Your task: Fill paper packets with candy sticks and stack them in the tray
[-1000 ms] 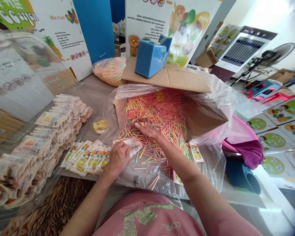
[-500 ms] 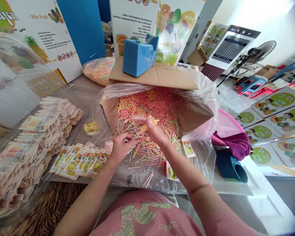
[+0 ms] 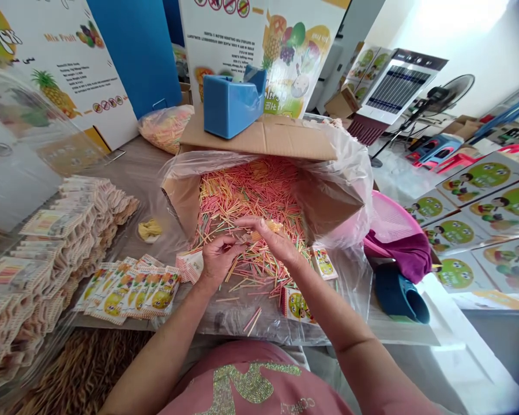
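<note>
My left hand [image 3: 219,260] is closed in a pinch, thumb against fingers, on what looks like the edge of a small sachet, mostly hidden by the hand. Just left of it shows a sachet with a striped border [image 3: 188,267]. Facing it, my right hand [image 3: 277,243] has its fingers stretched toward the left hand and holds a bundle of orange-yellow candy sticks [image 3: 269,230] under its thumb. Both hands are at the front of an open carton [image 3: 182,202] lying on its side, from which loose pink, yellow and green candy sticks [image 3: 255,184] spill.
Printed sachets [image 3: 130,291] fan out at left, beside tall stacks of folded sachets [image 3: 47,259]. Two filled packets [image 3: 325,263] lie near my right arm. A blue tape dispenser [image 3: 231,106] stands on the carton. Right of it are a pink basket [image 3: 389,210] and a dark blue dispenser [image 3: 400,297].
The whole view has shifted slightly left. My right hand has lowered a little toward the left hand with the candy sticks, and more of the striped sachet shows beside my left hand.
</note>
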The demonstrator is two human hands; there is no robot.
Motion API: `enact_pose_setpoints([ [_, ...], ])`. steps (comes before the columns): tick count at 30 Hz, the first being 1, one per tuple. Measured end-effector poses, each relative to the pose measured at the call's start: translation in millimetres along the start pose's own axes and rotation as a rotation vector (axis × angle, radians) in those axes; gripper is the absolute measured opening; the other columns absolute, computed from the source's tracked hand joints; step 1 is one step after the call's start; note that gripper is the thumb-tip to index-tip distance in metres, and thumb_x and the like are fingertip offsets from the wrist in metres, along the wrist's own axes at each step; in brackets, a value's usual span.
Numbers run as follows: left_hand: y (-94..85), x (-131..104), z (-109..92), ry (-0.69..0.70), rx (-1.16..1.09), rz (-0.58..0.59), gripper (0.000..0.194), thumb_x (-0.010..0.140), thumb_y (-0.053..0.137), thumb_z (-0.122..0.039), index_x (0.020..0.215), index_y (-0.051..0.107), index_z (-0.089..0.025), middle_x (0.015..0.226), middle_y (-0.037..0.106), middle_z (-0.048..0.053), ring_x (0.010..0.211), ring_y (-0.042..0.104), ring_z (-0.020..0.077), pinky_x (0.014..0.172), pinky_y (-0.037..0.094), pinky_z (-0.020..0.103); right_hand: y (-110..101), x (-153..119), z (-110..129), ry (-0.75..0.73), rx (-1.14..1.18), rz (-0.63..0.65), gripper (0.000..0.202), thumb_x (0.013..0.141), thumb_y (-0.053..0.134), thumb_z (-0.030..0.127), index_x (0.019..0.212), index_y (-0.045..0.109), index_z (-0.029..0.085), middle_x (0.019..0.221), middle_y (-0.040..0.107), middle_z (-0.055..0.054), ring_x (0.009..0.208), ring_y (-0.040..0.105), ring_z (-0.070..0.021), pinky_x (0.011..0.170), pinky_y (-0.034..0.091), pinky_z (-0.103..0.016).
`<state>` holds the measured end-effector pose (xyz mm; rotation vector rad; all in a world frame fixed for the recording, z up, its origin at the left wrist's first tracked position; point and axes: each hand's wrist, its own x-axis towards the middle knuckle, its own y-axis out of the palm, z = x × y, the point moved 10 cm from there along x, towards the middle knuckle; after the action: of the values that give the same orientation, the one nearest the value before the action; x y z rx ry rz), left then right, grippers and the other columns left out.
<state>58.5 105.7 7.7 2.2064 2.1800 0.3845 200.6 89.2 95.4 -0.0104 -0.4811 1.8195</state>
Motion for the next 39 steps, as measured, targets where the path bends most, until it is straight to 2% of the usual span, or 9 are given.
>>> enact_pose_setpoints([
  [5,-1.4,3,-8,0.089,0.045,0.01,0.021,0.062,0.092,-0.034,0.067,0.076,-0.021,0.068,0.071,-0.001,0.064,0.064,0.0137,0.065,0.051,0.027,-5,-3,15,-0.059,-0.07,-0.076,0.061,0.107,0.034,0.065,0.127,0.077,0.028,0.13,0.074,-0.006,0.128,0.064,-0.0255,0.117,0.044,-0.045],
  [10,1.4,6,-11,0.124,0.017,0.019,0.021,0.063,0.093,-0.035,0.069,0.078,-0.021,0.077,0.076,0.002,0.074,0.069,0.017,0.073,0.057,0.031,12,7,5,-0.014,-0.001,0.019,0.059,0.104,0.041,0.068,0.125,0.078,0.027,0.126,0.076,-0.007,0.122,0.067,-0.0259,0.113,0.048,-0.044],
  [13,7.2,12,3,0.018,-0.091,0.026,0.023,0.063,0.093,-0.036,0.073,0.079,-0.021,0.076,0.076,0.001,0.074,0.069,0.0163,0.078,0.058,0.032,18,23,-9,0.016,0.118,0.035,0.06,0.097,0.054,0.07,0.131,0.074,0.025,0.127,0.076,-0.009,0.122,0.068,-0.0277,0.112,0.049,-0.048],
  [18,15.4,19,29,-0.249,-0.367,0.01,0.041,0.055,0.096,-0.048,0.076,0.076,-0.018,0.077,0.076,0.0,0.071,0.069,0.0168,0.072,0.062,0.036,-10,41,-26,0.033,0.278,-0.214,0.068,0.096,0.053,0.072,0.147,0.061,0.027,0.13,0.074,-0.011,0.118,0.069,-0.0255,0.108,0.053,-0.048],
  [20,16.5,20,31,-0.287,-0.42,0.019,0.044,0.057,0.095,-0.051,0.08,0.076,-0.018,0.083,0.077,0.002,0.075,0.071,0.0182,0.072,0.063,0.037,-12,39,-26,0.034,0.22,-0.223,0.065,0.098,0.054,0.069,0.148,0.06,0.029,0.134,0.072,-0.01,0.119,0.069,-0.0249,0.108,0.054,-0.047],
  [27,7.5,-13,13,-0.156,-0.133,0.146,0.03,0.07,0.087,-0.039,0.086,0.073,-0.018,0.077,0.069,-0.003,0.073,0.062,0.0129,0.073,0.052,0.027,36,8,-26,0.035,-0.131,0.005,0.044,0.101,0.056,0.057,0.129,0.076,0.029,0.126,0.078,-0.006,0.118,0.072,-0.0274,0.106,0.054,-0.045],
  [32,-53.2,-63,-29,0.039,0.499,0.065,0.013,0.09,0.069,-0.032,0.086,0.073,-0.02,0.08,0.072,0.001,0.076,0.061,0.0171,0.073,0.048,0.03,70,-2,-15,0.018,-0.014,0.112,0.036,0.102,0.059,0.05,0.124,0.079,0.029,0.115,0.081,-0.006,0.105,0.075,-0.024,0.095,0.058,-0.039],
  [36,-122.0,-95,-57,0.23,1.1,-0.022,0.019,0.097,0.059,-0.028,0.102,0.077,-0.024,0.095,0.076,0.008,0.092,0.062,0.0265,0.087,0.047,0.042,46,14,-37,0.047,-0.036,-0.048,0.037,0.103,0.056,0.047,0.123,0.078,0.025,0.106,0.08,-0.007,0.096,0.074,-0.0235,0.089,0.058,-0.039],
  [39,-164.9,-100,-55,0.289,1.35,-0.161,0.025,0.096,0.059,-0.033,0.111,0.076,-0.023,0.104,0.073,0.013,0.098,0.06,0.0312,0.089,0.045,0.047,28,30,-60,0.044,-0.363,-0.086,0.035,0.102,0.053,0.039,0.111,0.081,0.02,0.1,0.079,-0.01,0.093,0.071,-0.0251,0.089,0.055,-0.039],
])
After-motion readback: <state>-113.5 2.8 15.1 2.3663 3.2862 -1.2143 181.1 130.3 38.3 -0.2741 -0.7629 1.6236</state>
